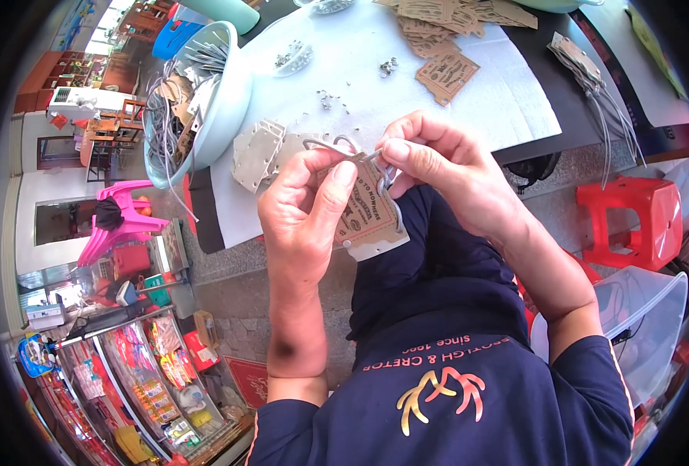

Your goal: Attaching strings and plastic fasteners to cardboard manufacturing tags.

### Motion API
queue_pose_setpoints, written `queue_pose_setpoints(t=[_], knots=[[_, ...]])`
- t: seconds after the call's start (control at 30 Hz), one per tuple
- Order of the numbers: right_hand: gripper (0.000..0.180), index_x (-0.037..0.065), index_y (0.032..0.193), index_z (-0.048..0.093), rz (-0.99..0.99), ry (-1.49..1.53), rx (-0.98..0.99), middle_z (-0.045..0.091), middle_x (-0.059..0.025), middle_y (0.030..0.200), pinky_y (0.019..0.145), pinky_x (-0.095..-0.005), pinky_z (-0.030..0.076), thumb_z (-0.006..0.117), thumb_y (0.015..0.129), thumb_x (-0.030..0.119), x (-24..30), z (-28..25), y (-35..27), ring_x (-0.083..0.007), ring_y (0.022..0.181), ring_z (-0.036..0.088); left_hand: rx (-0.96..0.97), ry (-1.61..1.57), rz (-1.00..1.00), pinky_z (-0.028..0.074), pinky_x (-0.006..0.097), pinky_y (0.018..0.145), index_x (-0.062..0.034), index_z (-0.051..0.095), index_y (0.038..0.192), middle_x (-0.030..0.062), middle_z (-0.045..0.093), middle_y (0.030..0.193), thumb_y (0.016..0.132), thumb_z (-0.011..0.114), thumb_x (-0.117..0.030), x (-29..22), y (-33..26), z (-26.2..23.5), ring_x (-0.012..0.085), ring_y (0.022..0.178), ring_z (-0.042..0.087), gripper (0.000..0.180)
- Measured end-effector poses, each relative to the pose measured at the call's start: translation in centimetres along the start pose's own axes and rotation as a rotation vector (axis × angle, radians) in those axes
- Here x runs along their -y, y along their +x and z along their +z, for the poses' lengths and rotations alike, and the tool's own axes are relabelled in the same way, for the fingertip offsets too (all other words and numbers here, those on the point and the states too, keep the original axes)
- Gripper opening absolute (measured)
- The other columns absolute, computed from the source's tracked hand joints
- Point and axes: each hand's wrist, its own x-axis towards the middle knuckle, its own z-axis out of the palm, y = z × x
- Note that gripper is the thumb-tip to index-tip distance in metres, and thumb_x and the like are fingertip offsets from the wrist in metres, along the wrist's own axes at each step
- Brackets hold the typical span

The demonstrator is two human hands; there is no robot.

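**Both hands on a tag and its wire loop**

The left hand [306, 206] pinches a brown cardboard tag [366, 211] between thumb and fingers, holding it up in front of the person's chest, with a pale backing card just behind it. The right hand [438, 167] is closed in a fingertip pinch on a thin metal wire loop [341, 146] at the tag's top edge, so the tag sits between the two hands, touching both. Just beyond the left hand lies a stack of grey tags [257, 151] on the white tabletop [360, 46]. Farther out past the right hand is a heap of brown tags [445, 31]. To the left, a pale bowl [228, 93] holds wires and tags.
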Motion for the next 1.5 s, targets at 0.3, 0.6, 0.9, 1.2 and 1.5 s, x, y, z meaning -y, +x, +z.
queue_pose_setpoints(t=[0.3, 0.6, 0.9, 1.2, 1.5], knots=[[0.018, 0.002, 0.099, 0.065, 0.096, 0.206, 0.075, 0.063, -0.0014, 0.087, 0.067, -0.0218, 0.051, 0.063, 0.092, 0.019, 0.0, -0.5, 0.4, -0.0078, 0.076, 0.06, 0.084, -0.042, -0.081, 0.046, 0.02, 0.076, 0.0036, 0.061, 0.106, 0.004, 0.065, 0.092, 0.092, 0.06, -0.006, -0.4, -0.1, -0.5, 0.0057, 0.083, 0.059, 0.017], [0.017, 0.002, 0.098, 0.065, 0.04, 0.174, 0.084, 0.063, -0.0015, 0.087, 0.063, -0.0205, 0.047, 0.065, 0.091, 0.017, 0.1, -0.5, 0.1, -0.0063, 0.071, 0.057, 0.116, -0.013, -0.031, 0.047, 0.021, 0.077, 0.0033, 0.061, 0.108, 0.0055, 0.066, 0.092, 0.093, 0.061, -0.007, -0.8, -0.4, 0.0, 0.0071, 0.084, 0.06, 0.018], [0.018, 0.003, 0.1, 0.065, -0.009, 0.178, 0.068, 0.063, -0.0017, 0.088, 0.064, -0.0217, 0.047, 0.063, 0.092, 0.018, -0.3, -0.4, -0.2, -0.0062, 0.071, 0.057, 0.163, -0.117, -0.135, 0.048, 0.022, 0.078, 0.0028, 0.06, 0.109, 0.0066, 0.067, 0.095, 0.09, 0.061, -0.007, -1.1, -0.7, 0.3, 0.0088, 0.083, 0.062, 0.021], [0.032, 0.001, 0.102, 0.064, -0.014, 0.132, 0.072, 0.063, -0.0029, 0.088, 0.066, -0.0228, 0.049, 0.052, 0.098, 0.03, -0.1, -0.9, -0.2, -0.0074, 0.075, 0.059, 0.143, -0.101, -0.116, 0.05, 0.023, 0.075, 0.0035, 0.062, 0.103, 0.0065, 0.067, 0.092, 0.092, 0.061, -0.006, -0.7, -0.8, 0.0, 0.009, 0.083, 0.063, 0.015], [0.032, -0.001, 0.1, 0.064, -0.017, 0.119, 0.057, 0.063, -0.0058, 0.087, 0.066, -0.0237, 0.05, 0.053, 0.098, 0.03, -0.5, -1.6, -0.2, -0.0102, 0.073, 0.059, 0.121, -0.1, -0.127, 0.049, 0.023, 0.074, 0.0028, 0.061, 0.101, 0.0058, 0.067, 0.089, 0.092, 0.058, -0.006, -0.7, -0.8, 0.1, 0.0081, 0.079, 0.062, 0.013]])
